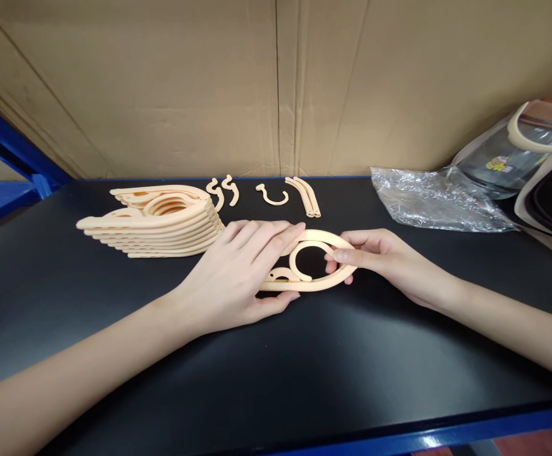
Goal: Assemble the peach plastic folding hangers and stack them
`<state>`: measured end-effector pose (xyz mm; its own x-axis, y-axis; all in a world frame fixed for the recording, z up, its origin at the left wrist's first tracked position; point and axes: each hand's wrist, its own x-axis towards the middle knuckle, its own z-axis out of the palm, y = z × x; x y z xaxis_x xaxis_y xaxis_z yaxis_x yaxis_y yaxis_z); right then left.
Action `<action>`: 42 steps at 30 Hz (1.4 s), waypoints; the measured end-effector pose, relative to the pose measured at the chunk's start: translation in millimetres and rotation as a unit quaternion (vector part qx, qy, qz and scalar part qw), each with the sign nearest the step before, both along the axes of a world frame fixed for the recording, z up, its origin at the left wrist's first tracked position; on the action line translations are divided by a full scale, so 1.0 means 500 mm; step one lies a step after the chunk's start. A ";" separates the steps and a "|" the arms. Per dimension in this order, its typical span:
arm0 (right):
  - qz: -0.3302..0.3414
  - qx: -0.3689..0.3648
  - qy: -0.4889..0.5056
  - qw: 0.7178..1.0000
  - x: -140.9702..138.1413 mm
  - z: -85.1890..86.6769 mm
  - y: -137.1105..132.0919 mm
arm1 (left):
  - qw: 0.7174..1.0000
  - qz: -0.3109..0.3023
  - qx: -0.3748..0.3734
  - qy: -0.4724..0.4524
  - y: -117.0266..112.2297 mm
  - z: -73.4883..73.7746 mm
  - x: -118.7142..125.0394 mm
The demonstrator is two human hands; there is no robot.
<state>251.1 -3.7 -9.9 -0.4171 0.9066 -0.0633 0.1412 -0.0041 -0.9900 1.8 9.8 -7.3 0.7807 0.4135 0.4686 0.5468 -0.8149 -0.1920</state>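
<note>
My left hand (242, 272) lies over the left part of a peach plastic hanger piece (321, 239) on the black table (276, 354), fingers across its top and thumb under its lower edge. My right hand (380, 256) pinches the rounded right end of the same piece between thumb and fingers. Inside the piece a curved hook part (299, 273) shows through the opening. A stack of several like peach pieces (157, 221) lies just to the left.
Small loose peach hooks (223, 190), a curved hook (272, 196) and bent strips (307, 196) lie at the table's back. A crumpled clear plastic bag (432, 199) and packaged goods (532, 164) sit right. Cardboard (276, 82) forms the back wall; blue frame (5, 164) stands left.
</note>
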 end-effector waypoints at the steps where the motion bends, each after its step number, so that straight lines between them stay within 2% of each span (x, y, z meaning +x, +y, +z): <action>1: -0.004 0.005 -0.004 1.000 0.000 -0.001 0.000 | 1.000 0.001 0.001 -0.001 -0.001 0.000 0.000; 35: -0.028 0.031 -0.027 0.999 -0.008 -0.001 -0.009 | 1.000 0.015 -0.015 -0.013 -0.011 0.001 0.007; 42: -0.022 0.034 -0.026 0.999 -0.006 -0.001 -0.010 | 0.998 0.011 0.060 0.015 -0.012 0.007 0.007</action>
<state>248.1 -8.8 -10.3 -0.3738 0.9272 -0.0221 0.1940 0.0548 -0.9795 5.5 3.9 -3.8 0.7864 0.3729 0.4925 0.5567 -0.7733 -0.3033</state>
